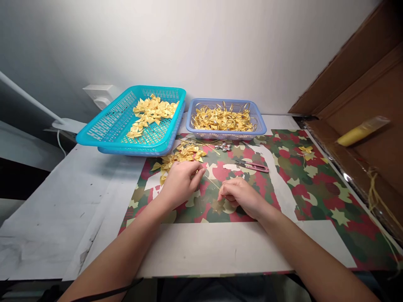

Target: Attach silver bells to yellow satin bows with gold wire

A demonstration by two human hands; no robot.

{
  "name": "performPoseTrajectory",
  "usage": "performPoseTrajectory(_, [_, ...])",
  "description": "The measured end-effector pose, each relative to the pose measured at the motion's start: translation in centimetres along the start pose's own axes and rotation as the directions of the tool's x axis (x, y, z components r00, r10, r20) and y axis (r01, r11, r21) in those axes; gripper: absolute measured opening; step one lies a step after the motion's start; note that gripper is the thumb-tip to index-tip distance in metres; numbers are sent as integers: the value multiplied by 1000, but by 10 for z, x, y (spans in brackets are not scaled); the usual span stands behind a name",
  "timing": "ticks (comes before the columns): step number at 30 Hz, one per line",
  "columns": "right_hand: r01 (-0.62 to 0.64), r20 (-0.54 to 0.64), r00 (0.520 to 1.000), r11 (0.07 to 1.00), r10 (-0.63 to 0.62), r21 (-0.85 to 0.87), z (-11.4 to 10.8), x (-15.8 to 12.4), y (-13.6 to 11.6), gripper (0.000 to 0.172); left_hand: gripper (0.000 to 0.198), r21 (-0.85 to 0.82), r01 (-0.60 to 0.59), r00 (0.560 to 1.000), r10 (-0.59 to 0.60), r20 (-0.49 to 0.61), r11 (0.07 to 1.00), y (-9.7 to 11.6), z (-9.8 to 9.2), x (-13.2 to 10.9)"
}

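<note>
A thin gold cord (212,182) stretches between my two hands above the camouflage-patterned sheet. My left hand (183,181) is closed in a pinch at the cord's upper end; its fingertips are partly hidden. At the lower end, my right hand (239,193) pinches the cord between thumb and forefinger. Just beyond my left hand lies a pile of yellow ribbon bows (184,154). Several gold cords (204,143) rest behind the pile, beside a cluster of small silver bells (224,147). Pink-handled thread snips (253,166) lie beyond my right hand.
A turquoise basket (126,144) of yellow bows, stacked on another basket, stands back left. A blue-purple basket (225,135) holds bows with gold cord loops. Loose bows (307,152) lie at right, near a cardboard box (362,84) with a yellow tube (362,131).
</note>
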State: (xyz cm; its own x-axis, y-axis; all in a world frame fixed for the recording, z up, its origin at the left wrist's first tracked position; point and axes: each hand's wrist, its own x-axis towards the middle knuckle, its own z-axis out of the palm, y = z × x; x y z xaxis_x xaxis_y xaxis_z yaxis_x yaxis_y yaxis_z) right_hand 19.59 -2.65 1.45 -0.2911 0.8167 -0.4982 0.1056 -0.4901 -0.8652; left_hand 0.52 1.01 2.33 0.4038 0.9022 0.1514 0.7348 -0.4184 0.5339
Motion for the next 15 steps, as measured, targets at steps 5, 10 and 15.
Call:
performPoseTrajectory(5, [0, 4, 1000, 1000, 0, 5, 0, 0, 0, 20, 27, 55, -8, 1000, 7, 3, 998, -2, 0, 1])
performPoseTrajectory(10, [-6, 10, 1000, 1000, 6, 25, 0, 0, -1, 21, 27, 90, 1, 1000, 0, -5, 996, -4, 1, 1])
performPoseTrajectory(15, [-45, 30, 999, 995, 43, 92, -1, -2, -2, 18, 27, 91, 5, 1000, -5, 0, 996, -6, 2, 2])
